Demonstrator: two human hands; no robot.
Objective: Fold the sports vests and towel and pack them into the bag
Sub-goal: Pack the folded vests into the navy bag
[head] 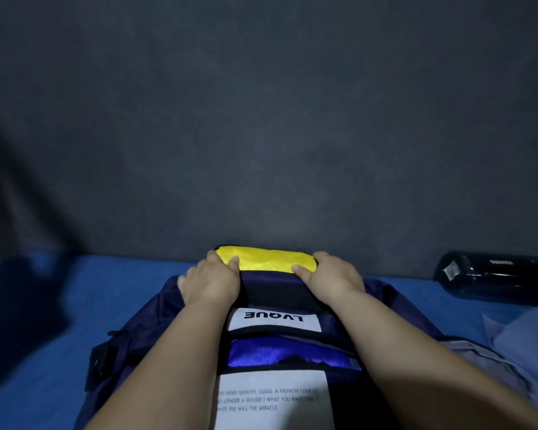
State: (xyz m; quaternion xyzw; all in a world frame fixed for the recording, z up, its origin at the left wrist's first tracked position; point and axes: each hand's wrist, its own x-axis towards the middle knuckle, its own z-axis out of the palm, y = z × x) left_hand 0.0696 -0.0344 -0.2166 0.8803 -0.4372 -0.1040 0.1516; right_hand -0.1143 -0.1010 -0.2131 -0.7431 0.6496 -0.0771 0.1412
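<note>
Both hands grip a folded yellow vest (266,259) at the far end of the navy bag (156,308) — the left hand (210,282) curled round its left end, thumb on top, the right hand (333,276) round its right end likewise. Nearer, blue fabric (280,355) shows in a pocket of the bag, which lies on a blue surface (44,352) — a dark bottle (491,276) lies far right.

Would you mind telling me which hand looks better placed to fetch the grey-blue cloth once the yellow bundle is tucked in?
The right hand, probably. The grey-blue cloth lies on the right side of the bag, beside the right forearm, while the left hand would have to cross over the bag. Both hands now grip the yellow bundle.
</note>
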